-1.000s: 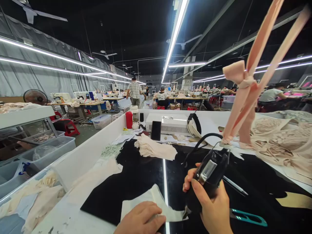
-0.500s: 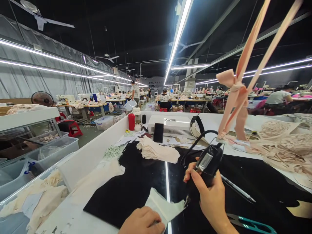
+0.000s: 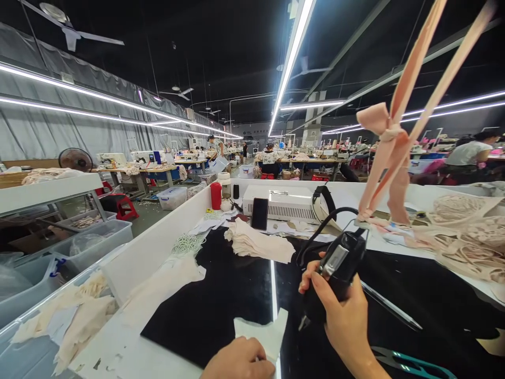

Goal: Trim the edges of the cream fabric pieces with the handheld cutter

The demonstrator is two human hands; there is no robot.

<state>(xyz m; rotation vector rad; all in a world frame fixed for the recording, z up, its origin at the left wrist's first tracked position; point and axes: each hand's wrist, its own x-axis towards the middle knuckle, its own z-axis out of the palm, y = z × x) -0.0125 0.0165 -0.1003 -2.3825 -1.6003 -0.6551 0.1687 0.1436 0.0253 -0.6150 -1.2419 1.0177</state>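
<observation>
My right hand (image 3: 342,310) is wrapped round a black corded handheld electric cutter (image 3: 343,259), its metal tip pointing down to the left. Below my left hand's curled fingers lies a small pale fabric piece (image 3: 265,332) with a curved edge. My left hand (image 3: 240,359) grips its lower part against the black board (image 3: 221,300). A gap separates the tip from the cloth. Knotted pink strips (image 3: 389,137) hang from above to just behind the cutter. Beside my right wrist are teal-handled scissors (image 3: 414,363), partly cut off by the frame.
A stack of pale fabric pieces (image 3: 260,242) lies at the board's back, before a phone (image 3: 259,213) and a white vented box (image 3: 280,202). A silver pen (image 3: 390,304) rests right of my hand. Beige garments (image 3: 465,231) are heaped at right; a white partition (image 3: 153,231) bounds the left.
The fabric piece has turned under my left hand, and its corner has come away from the cutter's tip. My right hand still holds the cutter. The view has shifted slightly.
</observation>
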